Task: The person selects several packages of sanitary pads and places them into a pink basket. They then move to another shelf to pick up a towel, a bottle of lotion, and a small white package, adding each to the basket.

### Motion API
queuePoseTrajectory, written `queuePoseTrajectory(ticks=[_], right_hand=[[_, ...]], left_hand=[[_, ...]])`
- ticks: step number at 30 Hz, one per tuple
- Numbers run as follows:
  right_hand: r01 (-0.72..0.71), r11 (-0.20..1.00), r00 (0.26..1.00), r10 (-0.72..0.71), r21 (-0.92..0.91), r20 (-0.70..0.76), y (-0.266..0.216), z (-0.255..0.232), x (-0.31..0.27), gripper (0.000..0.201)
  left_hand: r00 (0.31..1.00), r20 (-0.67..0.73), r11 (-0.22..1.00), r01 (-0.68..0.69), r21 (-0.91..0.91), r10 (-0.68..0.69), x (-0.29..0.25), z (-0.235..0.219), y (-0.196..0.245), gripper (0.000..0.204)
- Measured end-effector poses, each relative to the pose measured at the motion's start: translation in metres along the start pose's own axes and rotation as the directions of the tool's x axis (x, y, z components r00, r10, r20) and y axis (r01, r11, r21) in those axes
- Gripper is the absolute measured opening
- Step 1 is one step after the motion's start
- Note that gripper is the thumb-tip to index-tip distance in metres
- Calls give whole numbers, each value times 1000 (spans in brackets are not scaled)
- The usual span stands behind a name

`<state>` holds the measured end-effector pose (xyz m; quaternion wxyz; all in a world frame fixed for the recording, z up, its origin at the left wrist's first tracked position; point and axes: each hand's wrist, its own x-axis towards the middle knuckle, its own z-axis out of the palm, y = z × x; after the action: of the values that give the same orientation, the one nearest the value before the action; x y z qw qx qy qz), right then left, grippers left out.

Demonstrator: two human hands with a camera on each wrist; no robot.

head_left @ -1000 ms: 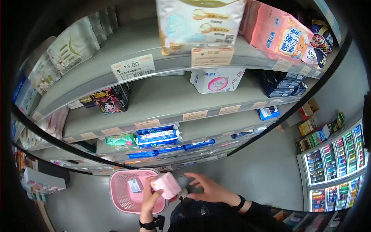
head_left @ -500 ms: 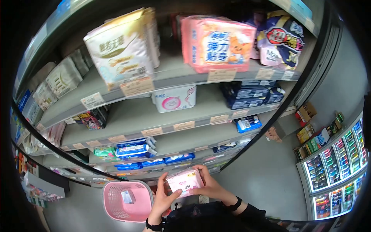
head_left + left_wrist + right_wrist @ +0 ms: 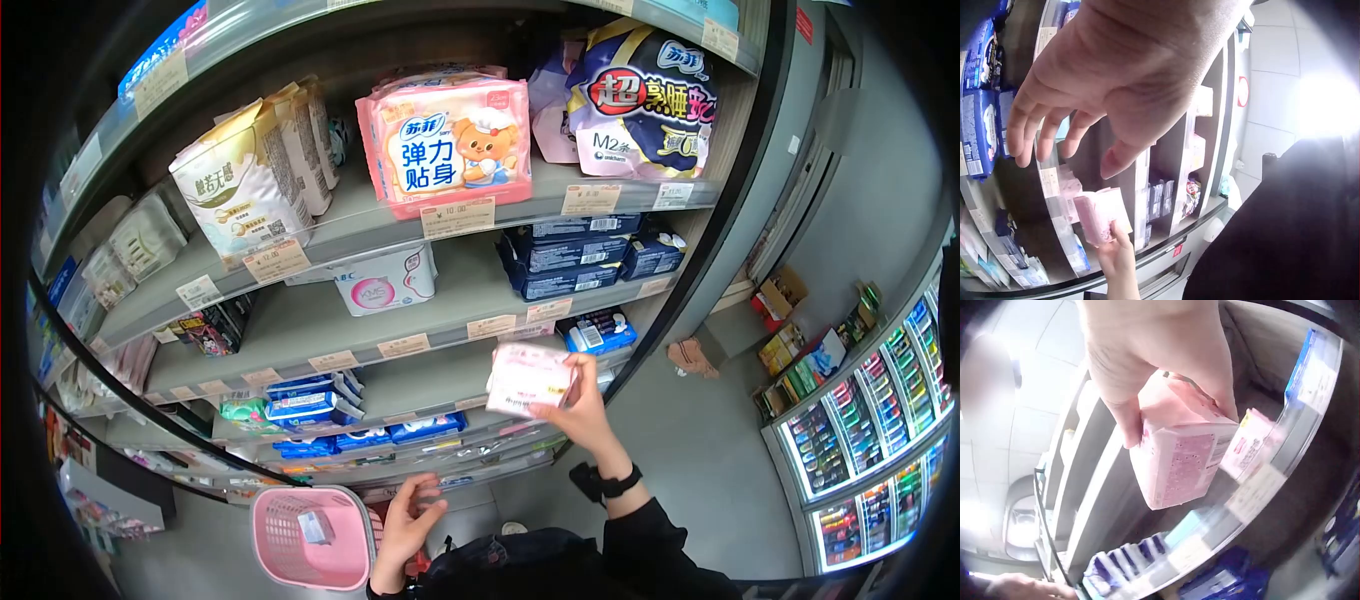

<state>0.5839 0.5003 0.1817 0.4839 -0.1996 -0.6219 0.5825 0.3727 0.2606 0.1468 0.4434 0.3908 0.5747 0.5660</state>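
Observation:
In the head view a pink-and-white package (image 3: 530, 380) is pinched in the right hand (image 3: 585, 410), in front of the lower shelves. The right wrist view shows the thumb and fingers of the right hand (image 3: 1163, 356) on opposite sides of the pink package (image 3: 1182, 450). The left hand (image 3: 408, 520) is lower, beside the pink basket (image 3: 265, 535), with relaxed fingers and nothing in them. A small pale packet (image 3: 316, 527) lies in the basket. Up close in the left wrist view, the left hand (image 3: 1097, 87) hangs with fingers loosely bent, above the package (image 3: 1100, 215).
Curved shelves (image 3: 660, 205) hold a pink bear-print pack (image 3: 450, 145), a purple pack (image 3: 645, 105), dark blue packs (image 3: 565, 265) and a white KMS pack (image 3: 390, 285). Blue packs (image 3: 310, 400) lie lower down. Cartons (image 3: 780, 295) and lit drink coolers (image 3: 860, 450) are at the right.
The left hand has let go of the package and moved down and left. The right hand has carried it up and right toward the shelves. The head view has shifted to the right.

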Motion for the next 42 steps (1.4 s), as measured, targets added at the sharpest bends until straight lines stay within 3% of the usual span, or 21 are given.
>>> queuePoseTrajectory(ticks=[3, 5, 7, 10, 18, 27, 29, 31, 33, 35, 37, 39, 41, 42], right_hand=[[84, 991, 996, -87, -103, -24, 17, -23, 27, 70], [140, 798, 987, -161, -586, 16, 19, -34, 38, 64], [132, 817, 988, -154, -562, 9, 11, -33, 41, 54], [178, 694, 969, -247, -698, 2, 13, -36, 46, 45], [101, 790, 994, -99, -605, 37, 16, -33, 40, 41], [112, 666, 971, -230, -737, -60, 25, -18, 37, 39], [63, 666, 978, -191, -744, -89, 25, -15, 34, 36], [76, 630, 974, -214, -773, -78, 25, -14, 31, 37], [111, 605, 966, -251, -789, -56, 18, -7, 26, 39], [96, 597, 932, -335, -797, -139, 10, 4, 17, 39], [75, 615, 914, -357, -785, -192, 12, 10, 3, 36], [3, 629, 935, -276, -777, -221, 6, 20, -18, 32], [-69, 762, 955, -135, -644, -263, 27, 25, -44, 24], [-84, 775, 968, -86, -626, -236, 29, 35, -57, 20]], left_hand=[[997, -58, 998, 46, -33, -48, -11, 0, -11, 43], [995, -88, 998, 50, -36, -53, -18, -3, -21, 40], [988, -129, 994, 70, -78, -80, -28, -1, -20, 39], [973, -202, 991, 99, -96, -116, -42, 1, -23, 37], [933, -334, 989, 110, -101, -138, -70, 7, -39, 33], [865, -473, 981, 101, -165, -168, -92, -12, -38, 30], [844, -520, 991, 98, -86, -129, -100, -30, -49, 28], [811, -555, 983, 150, -110, -186, -109, -45, -48, 26], [767, -599, 972, 204, -113, -230, -117, -71, -63, 24], [739, -625, 966, 233, -110, -250, -124, -102, -85, 25], [639, -734, 948, 318, -20, -230, -129, -142, -122, 22], [635, -746, 937, 347, 40, -203, -133, -184, -157, 27], [601, -788, 799, 536, 275, -132, -130, -235, -200, 34], [630, -759, 776, 558, 293, -166, -131, -270, -238, 50]])
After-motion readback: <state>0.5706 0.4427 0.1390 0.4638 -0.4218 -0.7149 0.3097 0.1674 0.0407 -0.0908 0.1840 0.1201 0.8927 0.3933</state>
